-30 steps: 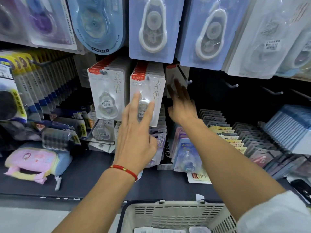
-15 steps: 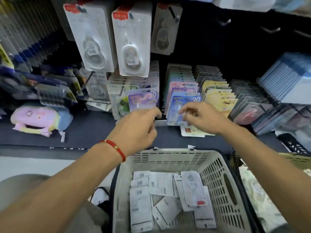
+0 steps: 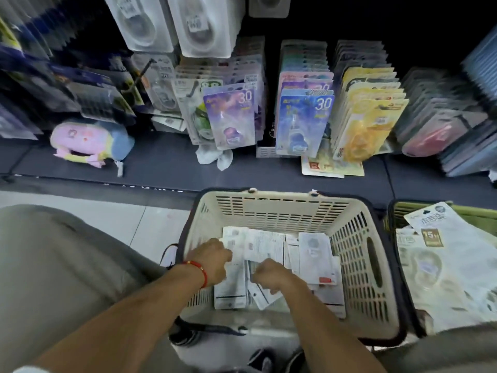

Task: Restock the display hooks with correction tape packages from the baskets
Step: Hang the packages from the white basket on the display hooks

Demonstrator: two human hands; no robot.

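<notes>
A cream plastic basket (image 3: 279, 196) stands on the floor in front of me with several white correction tape packages (image 3: 314, 254) lying loose in it, mostly back side up. Both my hands are down inside it. My left hand (image 3: 212, 261), a red cord on its wrist, curls over the edge of one package. My right hand (image 3: 269, 275) is closed, fingers down, on a tilted package just beneath it. At the top edge, matching white correction tape packages (image 3: 204, 25) hang from the display hooks.
Rows of purple (image 3: 231, 117), blue (image 3: 304, 122) and yellow (image 3: 368, 130) tape packs stand on the dark shelf (image 3: 161, 168). A pink pencil case (image 3: 88, 141) lies at the left. A green basket (image 3: 478, 214) with larger white packs sits to the right. My grey-clad knee (image 3: 53, 265) fills the left.
Both hands left the hanging packages, came down past the shelf and went into the cream basket. My view tipped downward with them.
</notes>
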